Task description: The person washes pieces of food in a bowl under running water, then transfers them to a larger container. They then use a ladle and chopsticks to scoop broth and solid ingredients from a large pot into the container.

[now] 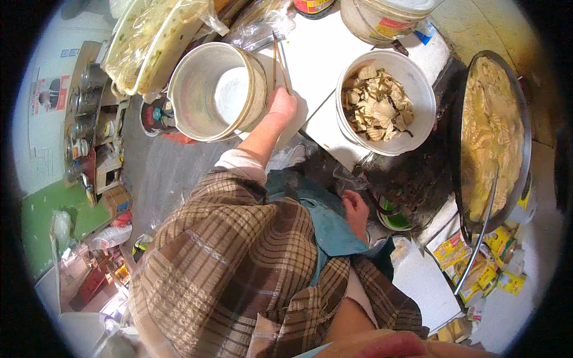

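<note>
My left hand (283,104) grips a pair of long chopsticks (282,67) by their lower ends, over the white tabletop (309,53). Immediately left of it, an off-white plastic bucket (210,89) shows a bare inside. My right hand (357,212) hangs low by the teal apron (331,228), fingers loosely curled, with nothing seen in it. Right of my left hand, a white bucket (389,145) holds pale, torn-looking food pieces (380,107) mixed with dark strips. Farther right, a big wok (528,112) is full of yellowish food in liquid (492,125), a long metal utensil handle (479,250) leaning out of it.
A plastic-covered tub (154,49) stands at upper left, a lidded bucket (380,22) at the top. Dark, rough stove surface (412,174) lies between the food bucket and wok. Yellow packets (450,250) lie below the wok; shelves (107,138) with jars stand far left.
</note>
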Demonstrator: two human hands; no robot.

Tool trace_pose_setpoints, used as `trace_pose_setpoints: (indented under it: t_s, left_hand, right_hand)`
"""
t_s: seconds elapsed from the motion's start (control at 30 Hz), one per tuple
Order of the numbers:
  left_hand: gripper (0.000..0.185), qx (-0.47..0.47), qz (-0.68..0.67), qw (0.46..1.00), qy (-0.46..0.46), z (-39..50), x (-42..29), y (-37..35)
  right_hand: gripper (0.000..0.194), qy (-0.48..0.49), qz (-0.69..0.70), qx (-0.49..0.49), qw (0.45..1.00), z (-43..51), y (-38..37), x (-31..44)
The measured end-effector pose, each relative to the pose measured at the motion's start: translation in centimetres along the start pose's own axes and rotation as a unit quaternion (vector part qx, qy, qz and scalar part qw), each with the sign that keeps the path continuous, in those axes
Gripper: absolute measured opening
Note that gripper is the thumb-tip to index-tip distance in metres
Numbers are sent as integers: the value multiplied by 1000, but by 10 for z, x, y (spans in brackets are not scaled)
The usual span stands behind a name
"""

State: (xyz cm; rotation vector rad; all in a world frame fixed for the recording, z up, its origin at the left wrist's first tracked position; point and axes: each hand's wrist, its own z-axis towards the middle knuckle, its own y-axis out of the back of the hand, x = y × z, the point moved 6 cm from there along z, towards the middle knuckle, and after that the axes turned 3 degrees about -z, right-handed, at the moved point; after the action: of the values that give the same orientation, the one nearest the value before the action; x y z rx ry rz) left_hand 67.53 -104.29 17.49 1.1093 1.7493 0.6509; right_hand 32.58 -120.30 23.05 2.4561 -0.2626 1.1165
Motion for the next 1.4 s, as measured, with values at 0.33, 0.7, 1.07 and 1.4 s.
trace_pose_setpoints:
  t_s: [0.33,0.7,1.07,1.4]
  left_hand:
    - [32,-265,12,964,-27,-1,-6,17]
    - [28,16,130,985,-110,-4,-40,-5]
    - [17,289,-482,818,-119,-232,-131,85]
    - [24,690,-350,565,-287,-415,-287,-17]
  right_hand:
    - [23,46,-8,-16,999,-2,10,-13]
    - [22,83,-14,-46,995,-16,18,-4]
    - [75,419,-71,-83,901,-33,47,156]
    - [37,395,-123,-412,812,-158,223,137]
